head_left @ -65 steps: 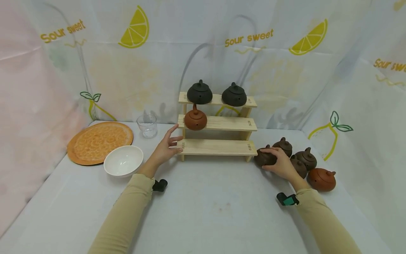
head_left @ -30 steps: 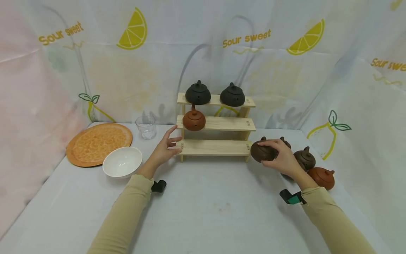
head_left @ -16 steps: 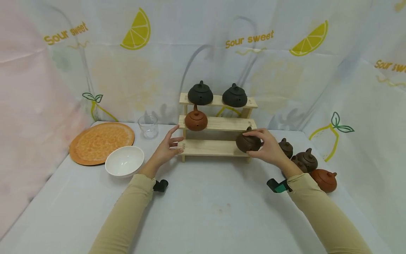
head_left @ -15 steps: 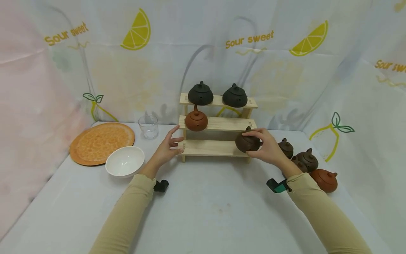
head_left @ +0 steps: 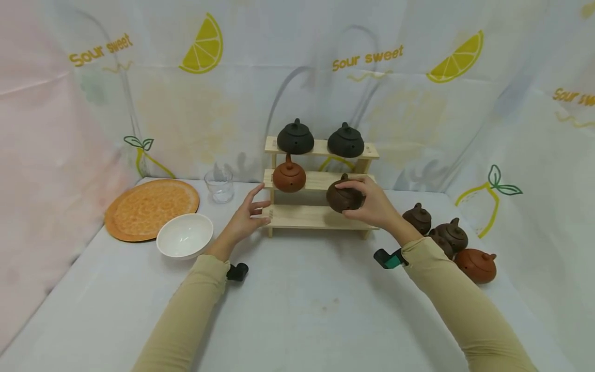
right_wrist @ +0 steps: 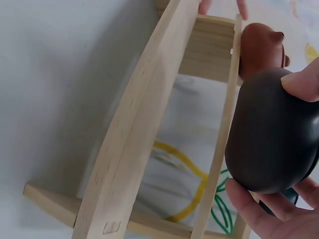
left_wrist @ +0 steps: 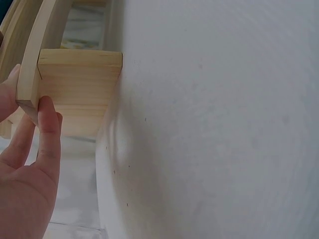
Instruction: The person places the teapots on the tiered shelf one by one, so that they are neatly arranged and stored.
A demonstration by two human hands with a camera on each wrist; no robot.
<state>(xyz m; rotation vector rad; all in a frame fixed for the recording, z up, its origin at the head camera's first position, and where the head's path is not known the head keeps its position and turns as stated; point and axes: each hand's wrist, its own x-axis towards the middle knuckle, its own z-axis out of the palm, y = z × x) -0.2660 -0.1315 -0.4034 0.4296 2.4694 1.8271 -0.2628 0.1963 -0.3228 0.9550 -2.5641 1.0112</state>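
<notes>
My right hand (head_left: pixel 372 204) grips a dark brown clay teapot (head_left: pixel 338 200), thumb and fingers on opposite sides of its body. In the head view the teapot overlaps the front of a three-step wooden stand (head_left: pixel 297 216), between the lowest and middle steps. The right wrist view shows its smooth base (right_wrist: pixel 271 134). My left hand (head_left: pixel 244 219) pinches the left end of the lowest step, as the left wrist view confirms. A reddish clay teapot (head_left: pixel 289 177) sits at the left of the middle step. Two black teapots, one left (head_left: pixel 295 138) and one right (head_left: pixel 346 142), occupy the top step.
Right of the stand, brown teapots (head_left: pixel 453 236) cluster on the white cloth with a reddish one (head_left: pixel 476 266). To the left are a white bowl (head_left: pixel 185 236), a clear glass cup (head_left: pixel 219 186) and a round pizza-patterned mat (head_left: pixel 151 209). A printed curtain hangs close behind.
My right hand has lifted the brown teapot from the cluster on the right and carried it left, up to the front of the stand. The left hand has stayed at the stand's left end.
</notes>
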